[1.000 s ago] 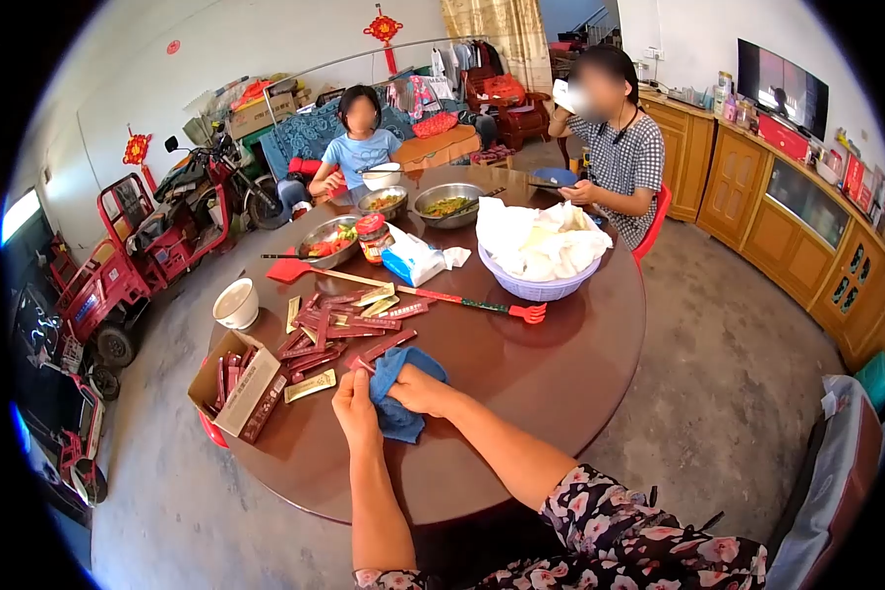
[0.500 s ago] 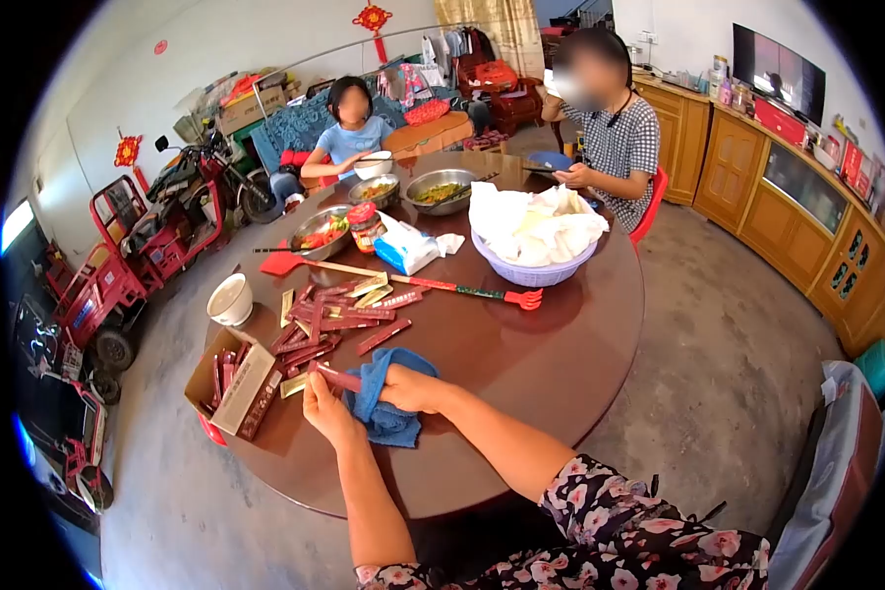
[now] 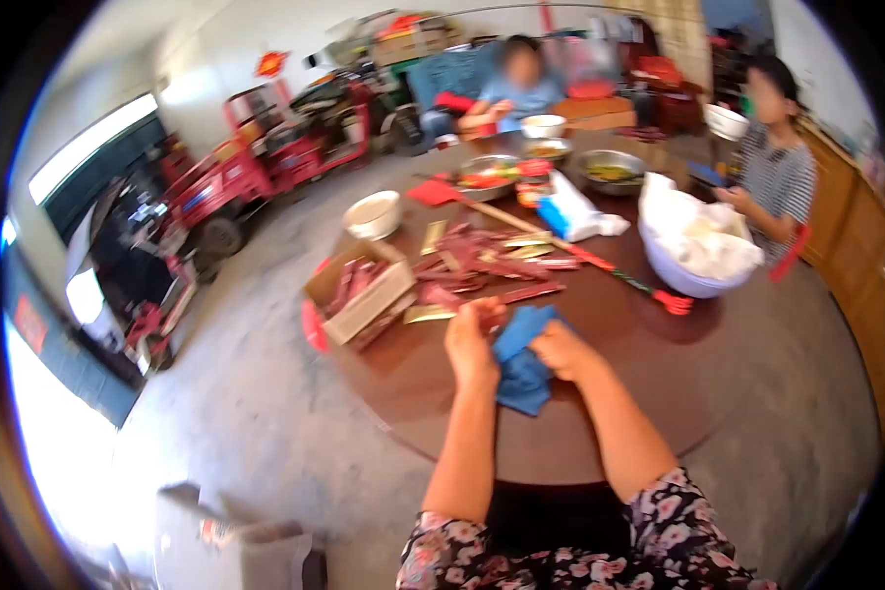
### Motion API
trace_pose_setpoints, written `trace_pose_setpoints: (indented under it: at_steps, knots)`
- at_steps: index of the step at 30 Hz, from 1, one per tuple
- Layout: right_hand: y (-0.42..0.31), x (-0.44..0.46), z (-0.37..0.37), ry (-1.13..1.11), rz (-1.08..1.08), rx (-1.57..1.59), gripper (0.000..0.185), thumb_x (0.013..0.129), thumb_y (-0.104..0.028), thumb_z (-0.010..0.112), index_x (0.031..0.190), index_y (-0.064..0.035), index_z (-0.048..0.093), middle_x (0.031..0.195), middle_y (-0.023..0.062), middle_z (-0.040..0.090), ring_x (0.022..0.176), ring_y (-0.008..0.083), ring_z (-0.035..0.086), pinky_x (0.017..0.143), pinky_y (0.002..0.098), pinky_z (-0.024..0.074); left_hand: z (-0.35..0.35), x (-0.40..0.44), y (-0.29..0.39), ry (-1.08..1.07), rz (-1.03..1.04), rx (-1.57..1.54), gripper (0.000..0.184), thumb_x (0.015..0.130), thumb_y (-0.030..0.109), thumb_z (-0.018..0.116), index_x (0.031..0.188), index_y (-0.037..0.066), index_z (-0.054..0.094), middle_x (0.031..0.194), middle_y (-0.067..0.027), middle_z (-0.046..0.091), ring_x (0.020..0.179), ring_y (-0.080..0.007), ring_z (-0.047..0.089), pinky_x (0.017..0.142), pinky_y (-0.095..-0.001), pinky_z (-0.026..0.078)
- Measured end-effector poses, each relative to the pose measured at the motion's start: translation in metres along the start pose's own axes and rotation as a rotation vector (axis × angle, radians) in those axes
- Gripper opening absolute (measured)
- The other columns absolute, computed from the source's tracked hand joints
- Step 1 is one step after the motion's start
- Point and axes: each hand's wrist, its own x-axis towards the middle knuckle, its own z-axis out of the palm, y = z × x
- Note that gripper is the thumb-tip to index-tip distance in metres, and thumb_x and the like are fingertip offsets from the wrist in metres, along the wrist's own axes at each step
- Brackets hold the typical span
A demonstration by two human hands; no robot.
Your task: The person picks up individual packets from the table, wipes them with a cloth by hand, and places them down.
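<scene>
One blue cloth [image 3: 524, 379] is clamped in the right hand [image 3: 562, 350], over the desk [image 3: 664, 369] toward six o'clock. At the cloth's ten o'clock, the left hand [image 3: 472, 346] is curled; through the blur, whether anything is gripped there cannot be told. Red sachets [image 3: 477, 258] are heaped at eleven o'clock, their print smeared, beside an open carton [image 3: 374, 303].

Packets [image 3: 482, 258] lie on the table [image 3: 649, 364] between box [image 3: 372, 303] and basket [image 3: 686, 270], behind the cloth [image 3: 524, 366].
</scene>
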Motion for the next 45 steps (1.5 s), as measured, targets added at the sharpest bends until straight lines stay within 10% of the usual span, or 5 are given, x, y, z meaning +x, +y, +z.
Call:
trace_pose_setpoints:
  at_steps: [8,14,16,23,45]
  knots:
    - [-0.018,-0.009,-0.003,-0.086,-0.109,0.541,0.043,0.073,-0.037,0.073,0.102,-0.0099,0.058,0.097,0.0028,0.062,0.089,0.0178,0.060,0.081,0.0342,0.0493,-0.029,0.040,0.127,-0.043,1.114,1.388,0.020,0.085,0.004,0.050,0.104,0.004,0.058,0.096,-0.0163,0.058,0.093,-0.0352,0.053,0.078,-0.0407,0.045]
    - [0.009,0.012,-0.020,-0.114,-0.132,0.481,0.055,0.067,-0.039,0.077,0.110,-0.0113,0.055,0.101,0.0045,0.062,0.096,0.0204,0.059,0.086,0.0396,0.0479,-0.099,0.113,0.172,-0.274,0.453,2.408,0.034,0.081,0.031,0.057,0.109,0.011,0.059,0.111,-0.0085,0.056,0.108,-0.0297,0.049,0.098,-0.0545,0.028]
    - [-0.007,0.001,-0.013,-0.209,-0.212,0.591,0.051,0.070,-0.037,0.074,0.110,-0.0097,0.056,0.101,0.0066,0.063,0.097,0.0205,0.059,0.087,0.0402,0.0474,-0.065,0.082,0.160,-0.050,1.168,2.031,0.028,0.082,0.027,0.056,0.104,0.010,0.061,0.109,-0.0089,0.057,0.106,-0.0296,0.051,0.095,-0.0479,0.034]
    - [0.011,0.007,-0.035,-0.121,-0.164,0.660,0.035,0.088,-0.030,0.052,0.106,-0.0006,0.058,0.103,0.0143,0.062,0.094,0.0260,0.060,0.086,0.0384,0.0485,-0.031,0.035,0.018,-0.229,0.654,1.170,0.015,0.082,0.012,0.054,0.093,0.006,0.063,0.089,-0.0146,0.061,0.087,-0.0334,0.058,0.075,-0.0404,0.046]
    - [-0.015,-0.003,-0.056,0.136,-0.242,0.737,0.028,0.089,-0.033,0.044,0.086,-0.0102,0.060,0.086,0.0097,0.062,0.080,0.0244,0.058,0.079,0.0360,0.0488,0.009,0.030,-0.033,-0.392,0.544,2.031,0.011,0.079,0.008,0.052,0.083,0.008,0.063,0.094,-0.0106,0.060,0.089,-0.0260,0.060,0.074,-0.0361,0.051]
